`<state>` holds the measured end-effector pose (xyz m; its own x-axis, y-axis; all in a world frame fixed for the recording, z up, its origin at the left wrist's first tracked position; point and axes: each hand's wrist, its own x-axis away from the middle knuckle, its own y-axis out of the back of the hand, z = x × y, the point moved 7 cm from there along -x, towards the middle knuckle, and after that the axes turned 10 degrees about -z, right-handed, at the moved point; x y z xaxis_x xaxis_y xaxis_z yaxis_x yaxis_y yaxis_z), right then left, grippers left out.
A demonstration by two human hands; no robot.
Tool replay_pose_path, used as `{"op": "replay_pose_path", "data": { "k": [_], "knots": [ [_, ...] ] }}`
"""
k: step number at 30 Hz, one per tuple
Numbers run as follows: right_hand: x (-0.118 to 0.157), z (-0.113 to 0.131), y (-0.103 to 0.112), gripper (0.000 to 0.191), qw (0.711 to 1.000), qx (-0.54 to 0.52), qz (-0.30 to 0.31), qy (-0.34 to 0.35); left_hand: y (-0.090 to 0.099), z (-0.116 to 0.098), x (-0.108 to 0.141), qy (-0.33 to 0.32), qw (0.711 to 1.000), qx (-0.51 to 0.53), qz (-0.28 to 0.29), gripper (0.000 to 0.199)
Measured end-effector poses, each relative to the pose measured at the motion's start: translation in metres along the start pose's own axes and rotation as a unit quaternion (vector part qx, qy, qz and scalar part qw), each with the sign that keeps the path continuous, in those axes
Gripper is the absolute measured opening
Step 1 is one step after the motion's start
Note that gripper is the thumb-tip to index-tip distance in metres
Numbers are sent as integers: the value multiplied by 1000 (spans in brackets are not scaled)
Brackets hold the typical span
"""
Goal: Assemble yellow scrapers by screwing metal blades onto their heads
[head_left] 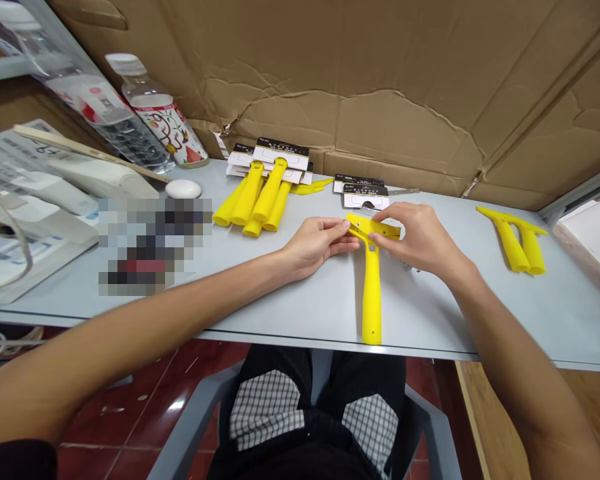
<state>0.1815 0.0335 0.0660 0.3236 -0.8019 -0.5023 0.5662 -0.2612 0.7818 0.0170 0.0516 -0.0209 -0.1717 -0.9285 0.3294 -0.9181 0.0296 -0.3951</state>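
Yellow plastic T-handle (372, 293) lying on desk (300, 307)
L hand (316, 243), R hand (415, 235) both closed, gripping its top ends, stem down on desk

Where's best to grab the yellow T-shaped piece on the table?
Probably the stem, coming from the near side: it runs straight toward you, its end reaches the table edge, while your left hand and right hand hold the crossbar.

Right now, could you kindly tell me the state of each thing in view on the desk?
Yellow plastic handle: on the desk, stem toward the person.
Left hand: pinching the handle's head.
Right hand: pinching the head from the other side.
Yellow handle bundle: lying grouped, untouched.
Printed cards: stacked behind the bundle.
Water bottle: capped, tilted.
Cardboard sheet: creased and torn.
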Motion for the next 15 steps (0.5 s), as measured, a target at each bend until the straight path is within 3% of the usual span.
{"op": "replay_pose_path", "data": {
  "k": [15],
  "knots": [
    [0,-11,-7,19,997,-69,33,-7,-2,-1,-2,-3,999,32,13,26]
  ]
}}
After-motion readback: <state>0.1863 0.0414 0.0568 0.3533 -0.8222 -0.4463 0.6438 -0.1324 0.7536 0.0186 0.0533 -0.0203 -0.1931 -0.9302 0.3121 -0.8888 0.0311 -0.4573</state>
